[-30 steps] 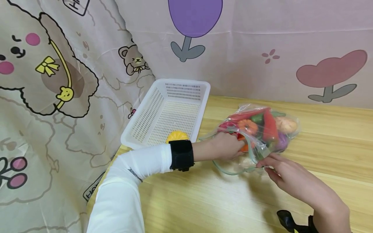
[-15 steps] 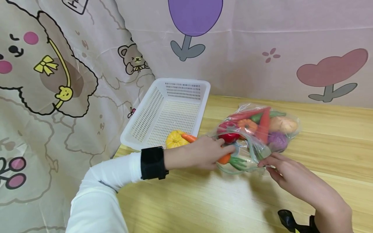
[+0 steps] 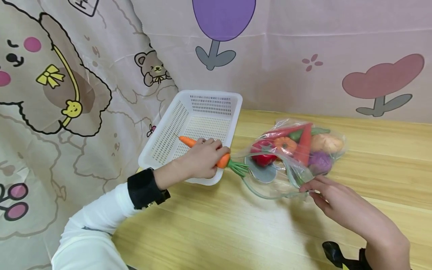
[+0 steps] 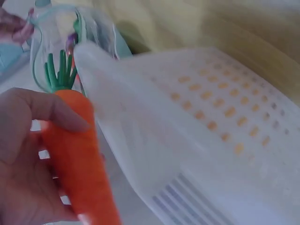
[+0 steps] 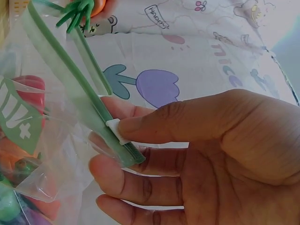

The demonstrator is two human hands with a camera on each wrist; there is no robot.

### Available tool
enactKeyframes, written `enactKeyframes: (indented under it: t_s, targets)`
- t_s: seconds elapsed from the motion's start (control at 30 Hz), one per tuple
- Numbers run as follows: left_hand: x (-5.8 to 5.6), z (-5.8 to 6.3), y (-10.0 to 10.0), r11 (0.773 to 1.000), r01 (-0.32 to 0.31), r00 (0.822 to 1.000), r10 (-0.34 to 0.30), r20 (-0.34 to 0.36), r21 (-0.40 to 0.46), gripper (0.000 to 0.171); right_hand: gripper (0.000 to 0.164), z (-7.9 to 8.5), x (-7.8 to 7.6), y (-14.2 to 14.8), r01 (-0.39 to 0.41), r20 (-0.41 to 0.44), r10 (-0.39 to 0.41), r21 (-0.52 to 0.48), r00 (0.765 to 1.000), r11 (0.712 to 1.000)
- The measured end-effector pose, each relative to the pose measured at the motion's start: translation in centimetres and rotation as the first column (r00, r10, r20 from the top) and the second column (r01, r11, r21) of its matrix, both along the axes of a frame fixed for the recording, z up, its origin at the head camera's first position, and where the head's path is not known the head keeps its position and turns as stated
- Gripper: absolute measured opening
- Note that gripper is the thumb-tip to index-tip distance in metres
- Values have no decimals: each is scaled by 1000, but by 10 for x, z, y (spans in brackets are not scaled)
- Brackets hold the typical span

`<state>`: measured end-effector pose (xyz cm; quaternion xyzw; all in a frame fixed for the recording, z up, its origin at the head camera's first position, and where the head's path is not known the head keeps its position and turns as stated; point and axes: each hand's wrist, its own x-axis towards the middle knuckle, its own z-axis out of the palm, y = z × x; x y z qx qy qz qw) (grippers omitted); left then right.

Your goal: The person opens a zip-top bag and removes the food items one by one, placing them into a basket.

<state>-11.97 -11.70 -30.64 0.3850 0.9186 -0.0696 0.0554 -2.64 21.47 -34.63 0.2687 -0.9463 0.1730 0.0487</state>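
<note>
Head view: your left hand [image 3: 201,159], gripping the carrot [image 3: 223,160], has swung over the basket [image 3: 210,93], seemingly mid-transfer, while your right hand [image 3: 339,204] pinches the bag [image 3: 289,168].

In my remote view, an apparently homelike tabletop corner: cartoon-print cloth [image 3: 77,150] at left, flower-print cloth [image 3: 276,63] at far side, wood-grain table [image 3: 236,217].

We see a pale pinkish fabric sheet [image 3: 287,22] hanging behind a yellowish wood-grain tabletop [image 3: 381,150], printed with a large purple tulip on a grey stem [image 3: 224,18], a small mauve four-petalled flower [image 3: 312,62] and a broad dusty-pink bloom [image 3: 383,77]. To our left, a creased cream cloth [image 3: 84,157] shows a fluffy black-outlined cartoon animal [image 3: 55,67] and a little brown bear [image 3: 156,71]. We notice whitish glare [image 3: 276,225] on the wood.
</note>
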Motion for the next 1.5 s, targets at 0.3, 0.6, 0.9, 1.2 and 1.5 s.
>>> enactKeyframes:
  t_s: [0.3,0.6,0.9,1.2,1.5]
  targets:
    - [-15,-7,-22,971,-180,971,201,127,-155,47,25,3,1,-1,16,73,-17,14,997,1000]
    - [-21,-11,-21,960,-215,967,235,97,-182,58,25,4,2,-1,27,82,-29,20,996,999]
    - [-3,7,8,1000,-20,986,21,-167,8,37,28,3,4,-1,17,28,-17,4,999,1000]
    - [17,6,68,965,259,957,-252,-144,32,22,28,5,6,-3,0,-19,0,-16,1000,1000]
    - [17,-21,115,941,277,958,-287,-25,-195,31,32,13,12,-7,-24,-52,21,-56,998,998]
